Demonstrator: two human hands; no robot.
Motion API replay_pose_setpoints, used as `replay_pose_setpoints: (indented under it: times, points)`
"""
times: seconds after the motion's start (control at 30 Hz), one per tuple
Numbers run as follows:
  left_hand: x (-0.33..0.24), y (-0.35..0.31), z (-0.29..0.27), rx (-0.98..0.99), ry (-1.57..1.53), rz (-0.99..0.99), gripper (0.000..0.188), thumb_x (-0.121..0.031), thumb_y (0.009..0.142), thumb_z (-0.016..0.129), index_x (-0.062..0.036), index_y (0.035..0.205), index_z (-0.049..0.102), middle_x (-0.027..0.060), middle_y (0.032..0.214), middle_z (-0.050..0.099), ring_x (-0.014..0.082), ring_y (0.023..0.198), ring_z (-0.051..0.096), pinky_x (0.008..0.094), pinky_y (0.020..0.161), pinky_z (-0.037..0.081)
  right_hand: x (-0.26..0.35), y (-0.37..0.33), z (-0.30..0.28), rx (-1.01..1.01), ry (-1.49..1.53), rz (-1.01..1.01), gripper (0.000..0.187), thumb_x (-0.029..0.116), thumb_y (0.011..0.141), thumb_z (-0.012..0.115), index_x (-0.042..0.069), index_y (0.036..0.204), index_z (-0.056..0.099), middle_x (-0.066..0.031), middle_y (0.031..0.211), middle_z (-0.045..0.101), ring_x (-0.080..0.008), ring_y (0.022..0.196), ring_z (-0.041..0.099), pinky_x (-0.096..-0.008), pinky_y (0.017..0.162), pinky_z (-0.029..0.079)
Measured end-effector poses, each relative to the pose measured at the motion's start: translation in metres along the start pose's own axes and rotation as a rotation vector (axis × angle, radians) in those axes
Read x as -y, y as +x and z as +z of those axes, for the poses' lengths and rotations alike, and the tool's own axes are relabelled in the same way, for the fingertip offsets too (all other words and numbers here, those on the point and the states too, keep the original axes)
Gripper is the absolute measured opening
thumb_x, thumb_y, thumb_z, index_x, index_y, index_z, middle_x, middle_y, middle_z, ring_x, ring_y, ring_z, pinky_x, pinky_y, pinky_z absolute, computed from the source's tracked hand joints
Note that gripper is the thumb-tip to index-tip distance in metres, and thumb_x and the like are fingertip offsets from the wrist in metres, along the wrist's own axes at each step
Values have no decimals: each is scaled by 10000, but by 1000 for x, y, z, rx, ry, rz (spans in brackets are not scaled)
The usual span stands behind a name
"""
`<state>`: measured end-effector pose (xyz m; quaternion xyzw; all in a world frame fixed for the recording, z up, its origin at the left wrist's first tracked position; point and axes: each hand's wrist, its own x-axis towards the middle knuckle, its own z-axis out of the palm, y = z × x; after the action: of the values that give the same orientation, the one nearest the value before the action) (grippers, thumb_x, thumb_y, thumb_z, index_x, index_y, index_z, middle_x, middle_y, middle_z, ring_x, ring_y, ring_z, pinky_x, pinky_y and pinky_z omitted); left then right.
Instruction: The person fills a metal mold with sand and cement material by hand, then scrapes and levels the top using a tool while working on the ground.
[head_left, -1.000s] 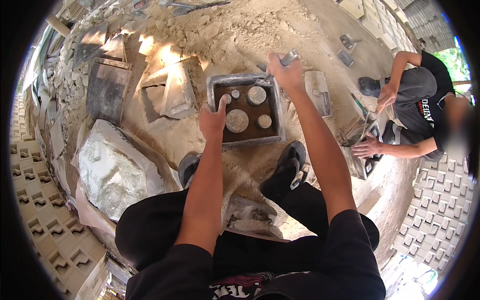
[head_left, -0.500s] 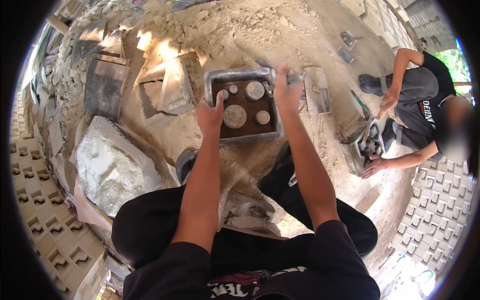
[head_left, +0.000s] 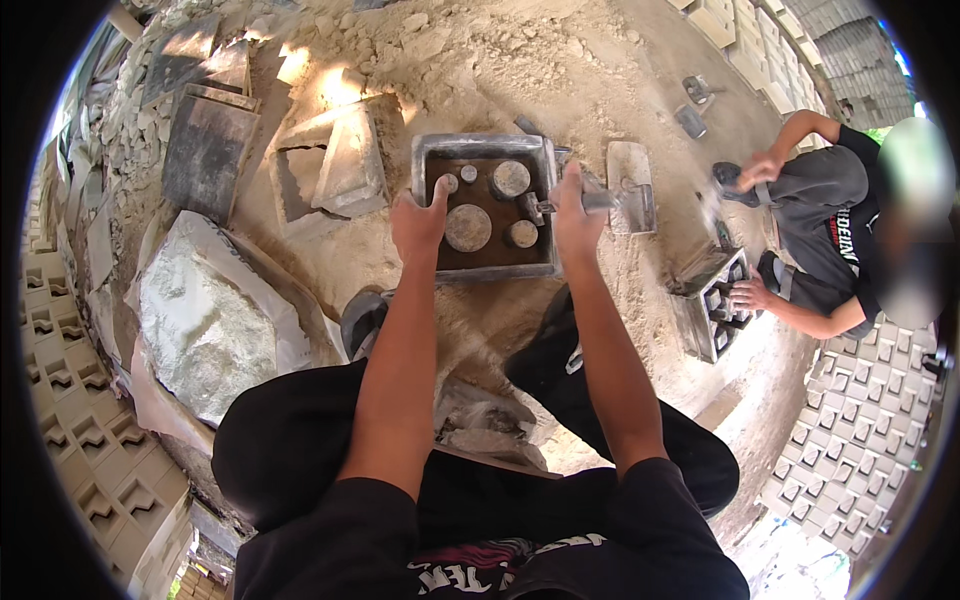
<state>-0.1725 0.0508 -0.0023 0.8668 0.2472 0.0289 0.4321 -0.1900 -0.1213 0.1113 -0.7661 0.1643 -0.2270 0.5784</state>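
Dusty grey frame [head_left: 480, 143] on the ground, tool [head_left: 597, 201] across its right wall

At far left I see a whitish sack [head_left: 205, 310]. Then the left hand [head_left: 417, 225] holds the frame's left wall, thumb inside. The frame is nearly square, with five pale discs [head_left: 467, 228] on a brown bed. The right hand [head_left: 578, 225] is closed around the tool; its long axis goes left to right, left end inside the frame. The tool's other end partly covers a slab [head_left: 630, 165] beside.
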Motion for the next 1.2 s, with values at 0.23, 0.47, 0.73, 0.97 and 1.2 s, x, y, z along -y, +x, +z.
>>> replay_pose_setpoints:
  times: [0.23,0.47,0.73,0.97,1.2]
  points:
    - [-2,0,-10,98,20,-72,673,-617,797,621,32,973,641,253,977,656,425,955,626,505,821,487,-12,-5,0,375,342,130,425,142,975,558,90,578,417,50,559,358,-55,511,304,-274,478,229]
    - [2,1,-9,54,-15,-27,642,-598,817,609,35,916,637,254,921,657,435,901,631,509,777,488,12,-14,26,403,192,21,398,212,973,577,65,613,495,63,567,435,-29,521,373,-239,473,275]
    - [1,2,-10,79,-27,-48,604,-565,821,624,28,936,644,247,935,654,420,910,626,492,800,486,21,-24,35,67,107,90,458,288,997,517,16,628,520,48,552,454,-45,524,405,-268,469,325]
    - [-5,5,-15,124,-35,-82,595,-551,827,622,27,966,649,243,1000,650,411,959,621,490,818,486,13,-10,46,2,244,-32,482,295,1004,511,38,597,482,40,522,425,-51,506,399,-274,463,309]
    - [4,3,-13,68,-6,-64,604,-557,825,621,26,979,648,234,1020,645,407,977,616,490,835,483,25,12,78,-39,124,-48,479,259,985,546,-11,592,504,-10,477,467,-81,447,404,-311,433,321]
